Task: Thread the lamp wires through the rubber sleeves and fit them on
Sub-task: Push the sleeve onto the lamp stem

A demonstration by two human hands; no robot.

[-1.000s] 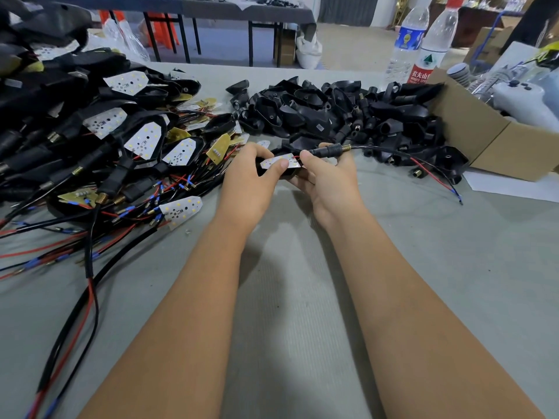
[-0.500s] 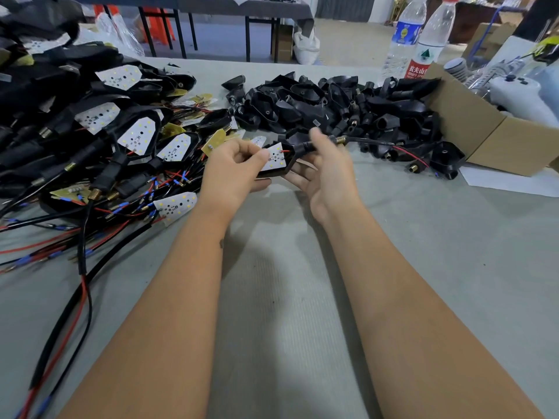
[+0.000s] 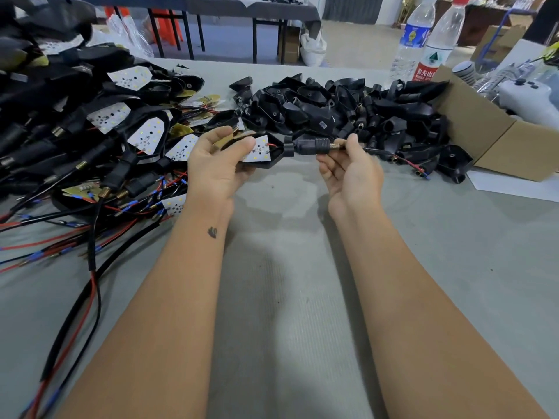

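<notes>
Over the grey table [image 3: 302, 297], left hand [image 3: 216, 167] grips lamp [image 3: 260, 152]; right hand [image 3: 352, 173] pinches its rubber sleeve [image 3: 311, 145]

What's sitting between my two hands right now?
In the head view, the black rubber sleeve spans the gap: your left hand holds the lamp head, your right hand pinches the brass threaded end. Below lies bare grey table.

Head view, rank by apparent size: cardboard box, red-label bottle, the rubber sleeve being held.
1. cardboard box, largest, though cut off by the frame edge.
2. red-label bottle, farther away, so true size unsure.
3. rubber sleeve, smallest, held near the right hand.
</notes>
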